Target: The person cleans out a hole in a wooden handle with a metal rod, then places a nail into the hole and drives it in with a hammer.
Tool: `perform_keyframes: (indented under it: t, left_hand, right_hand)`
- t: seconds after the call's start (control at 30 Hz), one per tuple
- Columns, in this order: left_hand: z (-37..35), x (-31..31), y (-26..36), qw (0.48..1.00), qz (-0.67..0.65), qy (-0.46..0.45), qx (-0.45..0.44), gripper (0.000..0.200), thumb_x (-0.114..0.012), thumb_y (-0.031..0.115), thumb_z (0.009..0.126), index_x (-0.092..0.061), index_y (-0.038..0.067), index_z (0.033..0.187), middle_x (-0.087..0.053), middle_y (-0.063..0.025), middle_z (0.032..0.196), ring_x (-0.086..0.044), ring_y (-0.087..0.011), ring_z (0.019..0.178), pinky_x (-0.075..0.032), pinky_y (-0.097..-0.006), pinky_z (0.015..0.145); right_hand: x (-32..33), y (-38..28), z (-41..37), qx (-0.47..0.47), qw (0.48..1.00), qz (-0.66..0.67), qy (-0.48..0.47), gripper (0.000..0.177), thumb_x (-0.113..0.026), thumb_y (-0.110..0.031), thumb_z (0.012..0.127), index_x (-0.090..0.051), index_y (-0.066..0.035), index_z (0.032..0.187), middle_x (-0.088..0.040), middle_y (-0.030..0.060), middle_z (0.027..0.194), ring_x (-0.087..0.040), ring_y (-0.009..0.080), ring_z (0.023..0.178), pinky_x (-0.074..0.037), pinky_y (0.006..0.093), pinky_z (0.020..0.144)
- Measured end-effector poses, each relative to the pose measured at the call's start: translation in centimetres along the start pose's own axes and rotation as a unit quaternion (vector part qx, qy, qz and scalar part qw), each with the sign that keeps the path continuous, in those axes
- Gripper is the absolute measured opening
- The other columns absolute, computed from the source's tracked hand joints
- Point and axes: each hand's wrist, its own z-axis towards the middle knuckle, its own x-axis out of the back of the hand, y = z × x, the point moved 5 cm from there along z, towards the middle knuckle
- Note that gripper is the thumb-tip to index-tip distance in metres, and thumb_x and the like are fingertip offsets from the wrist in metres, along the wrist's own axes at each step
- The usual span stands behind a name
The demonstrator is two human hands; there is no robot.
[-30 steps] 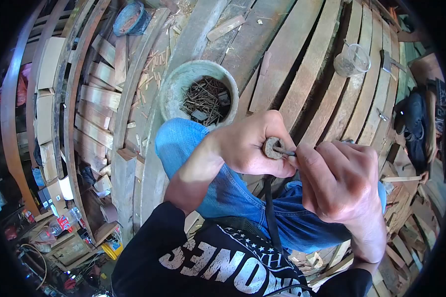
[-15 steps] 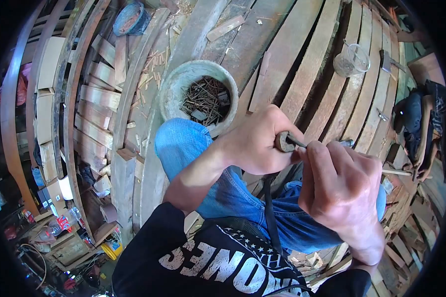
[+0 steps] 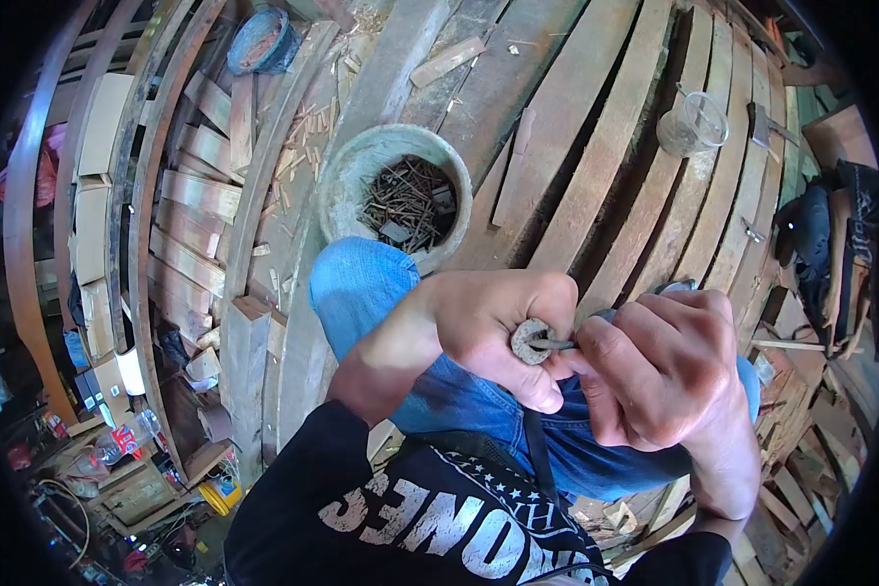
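My left hand (image 3: 493,327) is closed round a small rounded brown piece (image 3: 524,349), whose pale end faces up between thumb and forefinger. I cannot make out what it is made of. In my right hand (image 3: 659,366), the pinched fingers hold a thin dark rod-like tool (image 3: 560,344), most of it hidden under the knuckles. Its tip meets the middle of the piece's end, in what looks like a hole. Both hands are close together above my lap. Beside my left knee stands a pale, stained bucket (image 3: 342,200) holding many thin brown rods, possibly rusty nails.
Long wooden planks with gaps run beyond my hands (image 3: 596,146). A clear plastic tub (image 3: 682,135) and a hatchet (image 3: 760,125) lie at the right. A blue basket (image 3: 264,41) stands at the far left, near wood scraps. A plastic bottle (image 3: 132,438) is at lower left.
Both hands have come down and a little toward my body. The left has turned, so the end of the piece shows more fully. The rod's tip is still against it.
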Motion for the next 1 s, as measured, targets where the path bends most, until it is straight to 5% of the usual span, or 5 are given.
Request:
perform_keyframes:
  t: [0.17,0.37,0.53,0.83,1.0]
  left_hand:
    - [-0.4,0.8,0.5,0.997,0.019,0.078,0.019,0.026,-0.072,0.01,0.081,-0.059,0.0,0.061,-0.051,-0.0004,0.051,-0.045,-0.0065,0.049,-0.033,-0.0287,0.045]
    - [-0.5,1.1,1.1,0.973,0.12,0.193,0.028,0.013,-0.068,0.006,0.08,-0.066,-0.001,0.069,-0.055,-0.0035,0.053,-0.045,-0.0032,0.052,-0.035,-0.0276,0.046]
    - [-0.5,1.8,1.8,0.881,0.382,0.277,-0.003,0.026,-0.073,0.002,0.07,-0.05,0.003,0.058,-0.043,-0.0085,0.05,-0.044,-0.0194,0.041,-0.031,-0.0327,0.042]
    - [0.2,1.3,1.1,0.763,0.457,0.452,-0.064,0.045,-0.068,0.014,0.084,-0.037,0.005,0.052,-0.031,-0.0083,0.045,-0.032,-0.0232,0.036,-0.024,-0.0338,0.039]
    - [-0.1,0.9,1.3,0.814,0.442,0.375,-0.039,0.027,-0.069,0.009,0.074,-0.049,0.004,0.056,-0.043,-0.0118,0.049,-0.048,-0.0273,0.044,-0.034,-0.0348,0.042]
  right_hand:
    - [-0.1,0.2,0.0,-0.035,0.999,-0.02,0.03,0.02,-0.067,-0.017,0.06,-0.055,-0.005,0.07,-0.039,-0.0002,0.057,-0.049,0.0133,0.044,-0.034,0.0295,0.036]
    - [0.3,0.3,0.0,-0.113,0.994,-0.005,-0.003,0.016,-0.071,0.0,0.068,-0.059,-0.003,0.078,-0.044,0.0036,0.056,-0.047,0.0205,0.043,-0.035,0.0338,0.04]
    - [0.7,0.2,0.2,-0.148,0.988,-0.028,-0.024,0.013,-0.07,0.002,0.071,-0.058,-0.002,0.076,-0.044,0.0047,0.056,-0.047,0.0218,0.042,-0.034,0.0341,0.039]
    - [-0.1,-0.5,-0.1,-0.249,0.965,-0.077,-0.011,0.015,-0.067,0.002,0.078,-0.055,-0.002,0.071,-0.047,0.0081,0.056,-0.051,0.0257,0.043,-0.038,0.0381,0.04]
    - [-0.3,0.0,-0.8,-0.118,0.987,-0.104,-0.038,0.012,-0.063,-0.009,0.068,-0.055,-0.002,0.073,-0.043,0.0018,0.059,-0.05,0.0141,0.043,-0.037,0.0312,0.037]
